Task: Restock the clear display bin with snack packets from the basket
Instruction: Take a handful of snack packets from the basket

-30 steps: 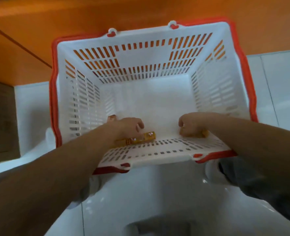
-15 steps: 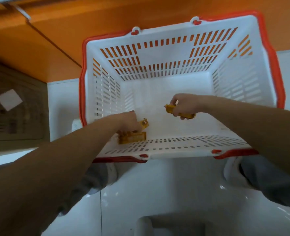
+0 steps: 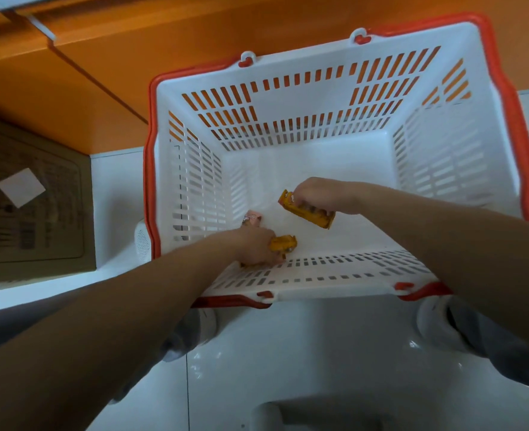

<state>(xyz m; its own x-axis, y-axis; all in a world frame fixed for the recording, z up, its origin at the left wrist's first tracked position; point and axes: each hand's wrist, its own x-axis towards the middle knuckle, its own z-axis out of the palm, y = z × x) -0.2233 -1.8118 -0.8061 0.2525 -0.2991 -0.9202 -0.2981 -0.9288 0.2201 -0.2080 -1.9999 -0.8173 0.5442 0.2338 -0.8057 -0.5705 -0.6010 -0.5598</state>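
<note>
A white slotted basket (image 3: 303,98) with a red rim stands on the white floor in front of me. Both my hands are inside it, near its front wall. My right hand (image 3: 316,195) is closed around a long yellow snack packet (image 3: 311,213), lifted a little off the basket bottom. My left hand (image 3: 254,248) is closed on another yellow packet (image 3: 284,243) low at the front left. A pink packet (image 3: 251,218) shows just behind my left hand; whether that hand holds it is unclear. At the bottom edge is the rim of a clear bin (image 3: 288,412).
An orange shelf unit (image 3: 107,57) rises behind the basket. A brown cardboard box (image 3: 33,194) with a white label sits at the left on the floor. My grey-trousered knees (image 3: 487,337) flank the space between basket and bin.
My right hand has lifted its yellow packet up and toward the basket's middle. My left hand has gathered its packet near the front-left corner. The view has shifted left, showing the cardboard box.
</note>
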